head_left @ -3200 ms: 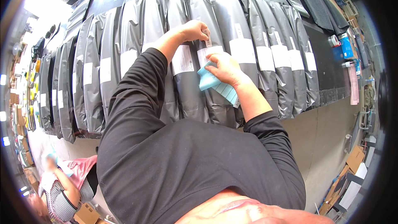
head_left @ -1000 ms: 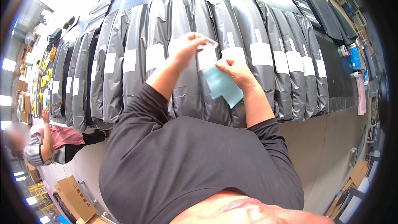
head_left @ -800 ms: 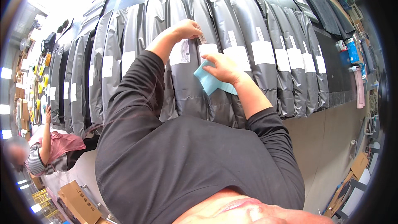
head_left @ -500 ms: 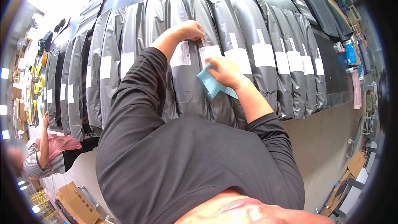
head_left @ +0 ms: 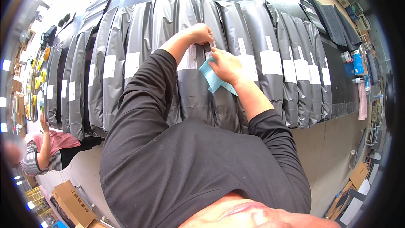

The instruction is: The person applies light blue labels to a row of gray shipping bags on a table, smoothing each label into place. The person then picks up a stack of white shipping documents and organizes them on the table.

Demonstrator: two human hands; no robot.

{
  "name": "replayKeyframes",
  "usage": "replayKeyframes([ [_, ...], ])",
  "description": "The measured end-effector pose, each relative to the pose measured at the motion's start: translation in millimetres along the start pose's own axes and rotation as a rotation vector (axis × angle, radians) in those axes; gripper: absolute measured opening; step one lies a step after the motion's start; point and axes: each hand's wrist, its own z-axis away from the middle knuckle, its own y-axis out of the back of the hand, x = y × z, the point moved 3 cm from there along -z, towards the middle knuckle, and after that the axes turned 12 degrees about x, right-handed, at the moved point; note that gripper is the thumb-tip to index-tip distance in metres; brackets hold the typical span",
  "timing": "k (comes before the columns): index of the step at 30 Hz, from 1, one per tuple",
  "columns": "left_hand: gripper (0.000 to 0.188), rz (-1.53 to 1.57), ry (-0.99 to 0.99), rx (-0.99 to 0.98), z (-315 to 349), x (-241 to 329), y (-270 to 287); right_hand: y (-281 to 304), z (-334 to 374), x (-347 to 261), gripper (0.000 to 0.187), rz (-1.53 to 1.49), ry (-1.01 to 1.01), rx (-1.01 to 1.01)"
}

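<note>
Grey plastic mailing bags lie side by side across the table, most with a white label. My left hand (head_left: 201, 34) is closed in a pinch at the top of a narrow white label strip (head_left: 212, 44), over a grey bag (head_left: 225, 109) near the middle. Just below it, my right hand (head_left: 228, 68) grips a light-blue label sheet (head_left: 216, 82), which hangs folded under the fingers. The right fingertips touch the strip's lower end. That bag's larger white label is mostly covered by my right hand. To its left, another bag (head_left: 194, 88) carries a white label (head_left: 187, 59).
Dark folded pieces (head_left: 333, 17) lie at the table's far right, near a blue box (head_left: 357, 61). At left, a person in a pink garment (head_left: 59, 139) stands by the table, near yellow tape rolls (head_left: 43, 75). A cardboard box (head_left: 74, 202) stands on the floor.
My right hand has moved up toward my left hand, bringing the blue sheet along, and its fingertips now meet the narrow strip. My left hand stays pinched there.
</note>
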Motion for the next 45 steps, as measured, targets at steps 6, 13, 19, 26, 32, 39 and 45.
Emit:
replayKeyframes([
  [6,0.04,-0.408,-0.395,0.287,10.7,8.0,-8.2,-2.7,-2.6,-1.3,0.028,0.052,-0.104,-0.092],
  [13,0.034,-0.105,-0.379,0.537,-2.3,-13.5,-0.1,-5.0,5.0,11.7,0.029,-0.239,-0.167,0.083],
  [19,0.027,0.674,-0.2,0.275,54.6,4.0,-16.3,4.8,24.6,50.7,0.026,-1.385,-0.734,0.224],
  [26,0.022,0.543,-0.233,0.18,112.9,13.0,-21.1,7.2,28.4,40.5,0.034,-1.664,-0.765,0.162],
  [32,0.017,0.144,-0.665,0.717,147.5,24.1,-6.3,14.6,27.4,14.6,0.03,-1.493,-0.794,-0.045],
  [39,0.019,1.09,-0.128,0.24,161.0,-4.0,-23.2,-20.2,25.5,8.9,0.015,-1.478,-0.721,0.018],
  [45,0.02,1.278,0.021,0.258,162.5,-28.7,-28.5,-22.4,19.8,-26.2,0.01,-1.429,-0.658,0.037],
])
